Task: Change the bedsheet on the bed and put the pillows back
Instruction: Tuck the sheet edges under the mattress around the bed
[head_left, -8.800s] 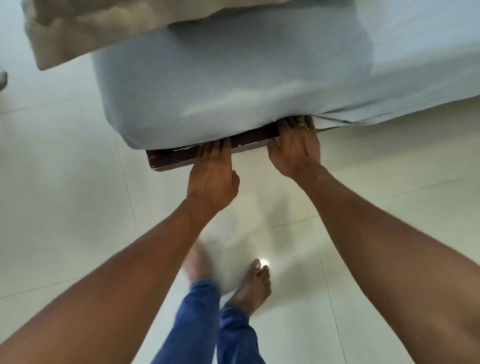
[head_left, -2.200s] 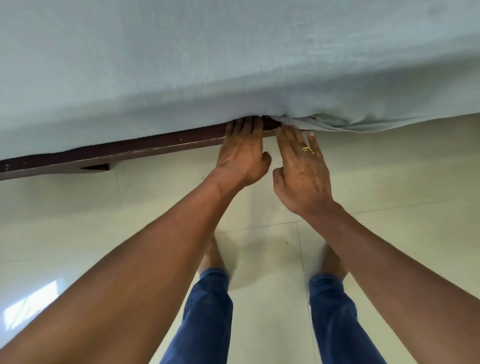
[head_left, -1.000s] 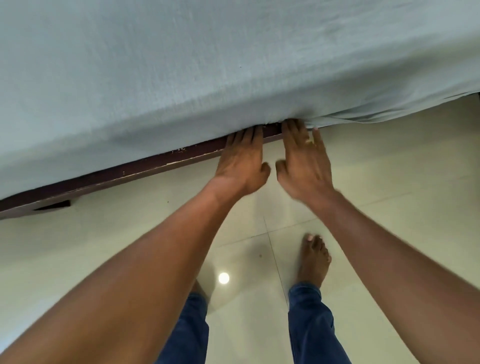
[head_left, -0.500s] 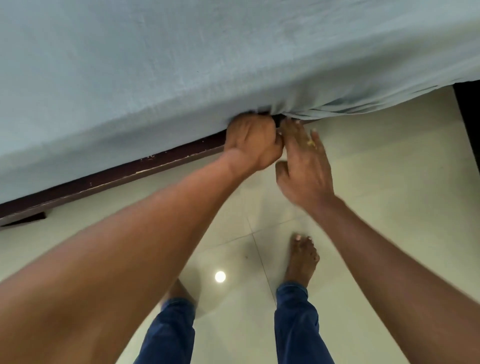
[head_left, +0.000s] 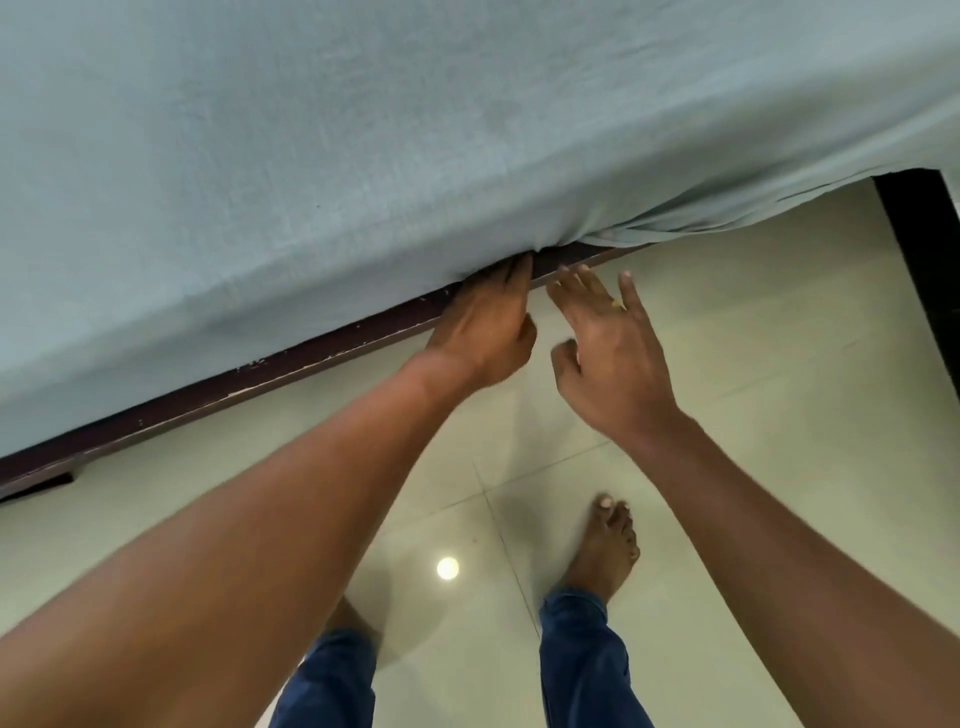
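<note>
A pale blue bedsheet (head_left: 363, 135) covers the mattress and fills the upper half of the view. Its lower edge is tucked along the dark wooden bed frame (head_left: 291, 364) on the left; to the right a loose fold (head_left: 727, 218) hangs over the floor. My left hand (head_left: 488, 327) lies flat against the frame, fingertips pushed under the sheet's edge where the tucked part ends. My right hand (head_left: 608, 353) hovers just right of it, fingers spread, a ring on one finger, touching nothing. No pillows are in view.
Glossy cream floor tiles (head_left: 779, 415) lie below the bed. My bare right foot (head_left: 608, 545) and blue jeans legs (head_left: 587, 670) stand close to the frame. A dark upright panel (head_left: 924, 270) stands at the right edge.
My left hand, curled into the sheet's edge half a second ago, now lies flat with fingers under the mattress. My right hand has drawn back from the sheet and spread open.
</note>
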